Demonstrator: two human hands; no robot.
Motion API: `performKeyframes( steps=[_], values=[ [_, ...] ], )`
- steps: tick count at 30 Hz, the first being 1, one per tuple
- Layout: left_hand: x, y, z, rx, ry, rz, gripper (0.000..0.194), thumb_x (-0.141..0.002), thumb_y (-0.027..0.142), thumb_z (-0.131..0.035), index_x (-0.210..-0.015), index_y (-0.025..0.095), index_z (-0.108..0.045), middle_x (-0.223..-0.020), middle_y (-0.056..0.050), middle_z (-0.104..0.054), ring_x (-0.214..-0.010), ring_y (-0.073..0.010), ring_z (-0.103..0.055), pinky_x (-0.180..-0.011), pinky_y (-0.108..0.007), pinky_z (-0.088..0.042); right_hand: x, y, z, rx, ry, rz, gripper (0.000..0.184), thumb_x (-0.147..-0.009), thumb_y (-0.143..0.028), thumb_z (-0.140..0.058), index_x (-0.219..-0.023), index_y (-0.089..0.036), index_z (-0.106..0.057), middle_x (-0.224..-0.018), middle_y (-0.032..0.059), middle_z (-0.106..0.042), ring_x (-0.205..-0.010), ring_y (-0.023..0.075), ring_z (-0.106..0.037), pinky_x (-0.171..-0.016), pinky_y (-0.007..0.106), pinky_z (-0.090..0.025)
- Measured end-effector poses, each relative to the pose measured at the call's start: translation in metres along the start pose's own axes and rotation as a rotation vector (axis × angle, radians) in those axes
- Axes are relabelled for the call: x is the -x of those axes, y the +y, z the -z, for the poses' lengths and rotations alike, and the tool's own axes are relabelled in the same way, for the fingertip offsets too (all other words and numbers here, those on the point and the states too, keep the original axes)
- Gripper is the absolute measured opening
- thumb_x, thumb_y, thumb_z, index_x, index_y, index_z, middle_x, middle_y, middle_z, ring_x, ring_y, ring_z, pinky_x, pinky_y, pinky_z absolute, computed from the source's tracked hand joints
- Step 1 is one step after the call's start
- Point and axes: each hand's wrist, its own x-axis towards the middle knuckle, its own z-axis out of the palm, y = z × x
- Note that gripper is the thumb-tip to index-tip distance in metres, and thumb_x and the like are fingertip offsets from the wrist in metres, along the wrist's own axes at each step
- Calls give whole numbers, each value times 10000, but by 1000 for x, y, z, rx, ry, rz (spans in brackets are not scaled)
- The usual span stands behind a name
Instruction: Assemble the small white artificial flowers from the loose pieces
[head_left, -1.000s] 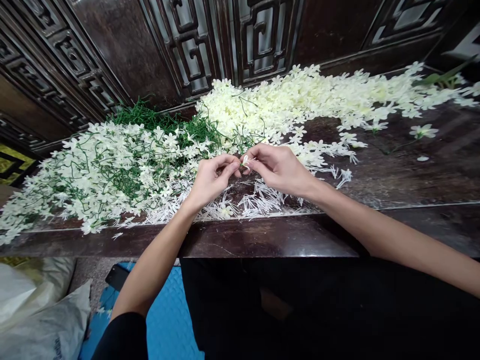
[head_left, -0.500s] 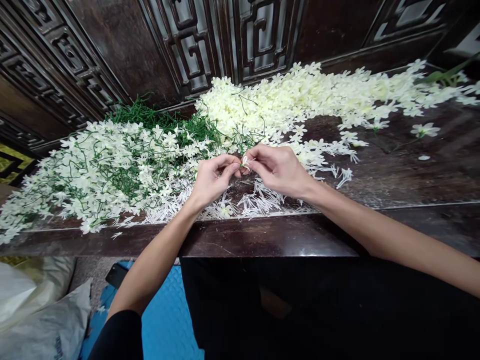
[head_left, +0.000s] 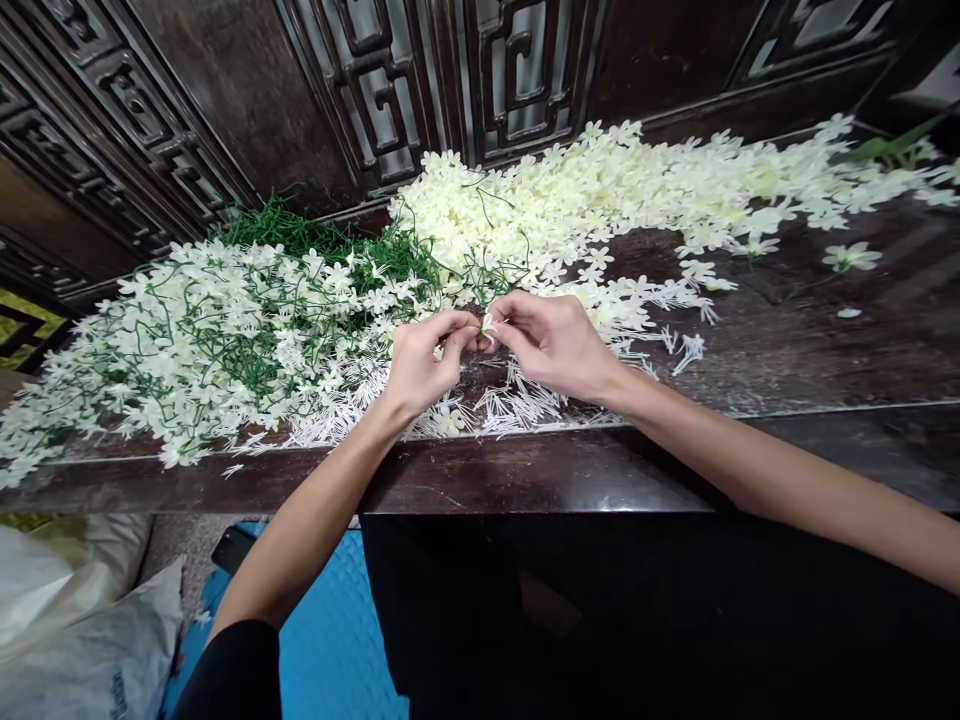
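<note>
My left hand (head_left: pixel 421 360) and my right hand (head_left: pixel 551 340) meet fingertip to fingertip above the dark wooden table (head_left: pixel 525 470). Both pinch one small white artificial flower (head_left: pixel 489 323) between them. Just under my hands lies a scatter of thin white plastic stamens (head_left: pixel 517 405). To the left spreads a heap of white flowers on green stems (head_left: pixel 217 340). Behind my hands a larger pile of loose cream-white blossoms (head_left: pixel 600 200) runs off to the right.
A carved dark wooden screen (head_left: pixel 450 90) stands along the back of the table. A few single blossoms (head_left: pixel 847 258) lie on the right part of the tabletop. Below the table edge are a blue mat (head_left: pixel 337 640) and white sacks (head_left: pixel 75 620) at lower left.
Nothing has shifted much; my fingers only work slightly on the small flower and both hands stay in the same place.
</note>
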Motion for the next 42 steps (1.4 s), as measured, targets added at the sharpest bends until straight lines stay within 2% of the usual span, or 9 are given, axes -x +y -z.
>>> performKeyframes(
  steps=[8,12,17,21,27,31,35,38,42],
  values=[
    [4,-10,-5,-244,65,-241,212,-903,105,-477,-847,172,-670,-723,-39,-728,-620,-130,-635,-540,-253,-521,2,-5,0,-136,-19,-140,60,-869,-220,-592,-819,-198,-568,-774,51,-662,-712,193,-666,-729,450,-615],
    [1,-5,-6,-113,43,-84,171,-905,134,-533,-904,184,-697,-801,-36,-755,-682,-131,-684,-616,-270,-571,-3,-7,6,-162,-7,-195,51,-878,-225,-613,-840,-192,-601,-797,53,-666,-712,173,-660,-745,418,-610],
    [-8,-4,5,185,58,166,240,-941,239,-562,-1152,232,-675,-1139,-74,-735,-1019,-191,-707,-845,-367,-604,-11,-4,17,-252,193,-209,54,-858,-233,-666,-828,-201,-634,-815,55,-674,-726,170,-653,-776,407,-603],
    [-13,-13,18,405,125,115,210,-949,293,-548,-1073,250,-712,-1171,-69,-714,-1052,-193,-694,-842,-376,-619,-13,1,21,-402,254,-252,55,-849,-222,-678,-808,-197,-652,-814,63,-673,-745,175,-656,-768,393,-603],
    [-12,-9,18,322,180,105,115,-750,223,-786,-839,263,-725,-954,-18,-725,-897,-167,-688,-793,-359,-609,-13,-1,20,-458,155,-333,114,-807,-274,-739,-804,-182,-671,-816,71,-679,-733,168,-656,-740,375,-607],
    [-12,-13,17,285,316,153,81,-819,237,-719,-885,257,-676,-887,-15,-690,-819,-141,-670,-722,-307,-585,-14,0,20,-313,89,-337,224,-842,-400,-713,-873,-182,-675,-877,97,-696,-782,195,-676,-737,404,-606],
    [-13,-24,24,366,419,294,182,-841,297,-693,-996,256,-607,-868,-17,-672,-790,-137,-662,-683,-270,-566,-14,14,22,107,291,-266,154,-919,-326,-593,-890,-192,-664,-951,111,-687,-909,257,-653,-842,545,-552],
    [-13,-33,28,492,420,409,225,-817,294,-709,-991,249,-574,-840,-19,-674,-782,-139,-671,-633,-245,-547,-11,33,22,422,208,-197,89,-827,-156,-619,-770,-212,-660,-967,109,-677,-1080,362,-568,-964,704,-405],
    [-13,-39,29,566,390,495,233,-814,273,-690,-998,254,-547,-833,-13,-672,-776,-133,-692,-598,-225,-534,-7,52,22,566,94,-122,179,-767,-97,-600,-660,-232,-648,-813,97,-637,-1041,407,-524,-929,800,-321]
  ],
)
